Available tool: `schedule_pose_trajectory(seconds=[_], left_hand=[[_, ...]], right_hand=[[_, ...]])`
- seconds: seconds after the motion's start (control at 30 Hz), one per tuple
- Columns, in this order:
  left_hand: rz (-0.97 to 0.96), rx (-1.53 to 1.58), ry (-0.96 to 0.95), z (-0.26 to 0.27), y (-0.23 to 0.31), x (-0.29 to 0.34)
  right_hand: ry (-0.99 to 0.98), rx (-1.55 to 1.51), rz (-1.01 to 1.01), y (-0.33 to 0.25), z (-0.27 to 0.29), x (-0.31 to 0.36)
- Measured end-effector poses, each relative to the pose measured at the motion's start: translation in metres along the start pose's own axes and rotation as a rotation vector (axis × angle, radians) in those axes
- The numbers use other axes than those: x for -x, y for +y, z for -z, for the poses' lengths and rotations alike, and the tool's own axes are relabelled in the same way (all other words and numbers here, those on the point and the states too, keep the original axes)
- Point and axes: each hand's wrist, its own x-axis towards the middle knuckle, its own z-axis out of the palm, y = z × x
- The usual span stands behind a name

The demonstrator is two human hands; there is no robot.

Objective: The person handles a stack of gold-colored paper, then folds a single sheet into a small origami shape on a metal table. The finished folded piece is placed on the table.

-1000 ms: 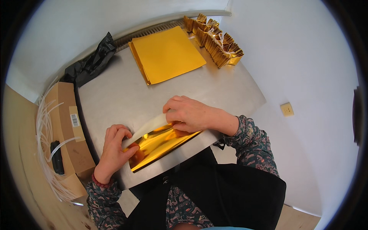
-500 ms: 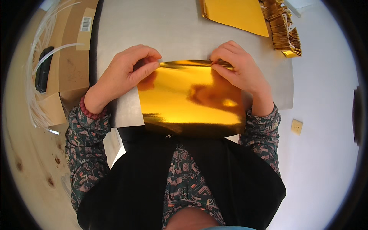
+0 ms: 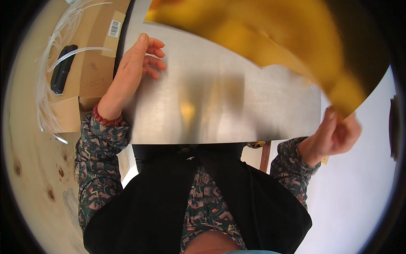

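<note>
we have the gold sheet (image 3: 270, 34) lifted across the top of the frame, upper centre to upper right, close to the camera and blurred. the right hand (image 3: 338, 133), right side of frame, has it pinched near its lower tip, thumb against fingers. only hold we can see; the top of the sheet runs out of frame. the left hand (image 3: 135, 61), upper left, holds nothing: fingers loosely curled and spread apart, in front of the metal surface (image 3: 279, 122). can't tell if it touches.

risks, our read:
- single-point hold: sheet looks thin and wide, could sag or flap, and a crease could start right at the pinch.
- slip: right hand sits past the right edge of the surface in the frame, so a loose pinch could let the sheet slide off that side.
- scuff: gold face probably marks easily; dragging an edge over metal could scratch it.
- snag: cardboard box (image 3: 95, 76) and clear plastic strips (image 3: 42, 84) are at upper left; a wide swing that way could catch a strip.
- blind spot: sheet hides the far part of the surface from us, so it could knock something there unseen.
</note>
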Motion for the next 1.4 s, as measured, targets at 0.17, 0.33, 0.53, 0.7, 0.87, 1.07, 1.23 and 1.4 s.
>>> schedule_pose_trajectory(seconds=[0.17, 0.33, 0.53, 0.7, 0.87, 1.07, 1.23, 1.4], left_hand=[[0.197, 0.230, -0.136, -0.011, 0.005, 0.011], [0.198, 0.440, -0.465, -0.004, 0.001, -0.003], [0.049, 0.150, -0.285, -0.008, -0.019, 0.004], [-0.004, 0.047, -0.259, -0.005, -0.019, 0.003], [-0.080, 0.050, -0.275, -0.006, -0.019, 0.002], [-0.248, 0.051, -0.496, -0.005, -0.015, 0.005], [-0.284, -0.011, -0.623, -0.003, -0.007, 0.010], [-0.315, 0.020, -0.576, 0.000, -0.003, 0.014]], right_hand=[[-0.509, -0.035, 0.050, -0.031, 0.002, 0.032], [-0.770, -0.125, -0.125, -0.039, -0.012, 0.056], [-0.887, -0.111, -0.124, -0.045, -0.027, 0.051], [-0.954, -0.066, -0.122, -0.042, -0.033, 0.053], [-0.967, -0.128, -0.275, -0.036, -0.034, 0.058], [-0.730, -0.014, -0.232, -0.025, -0.036, 0.033], [-0.671, 0.093, -0.068, -0.011, -0.046, 0.012], [-0.788, -0.035, -0.319, 0.000, -0.052, 0.014]])
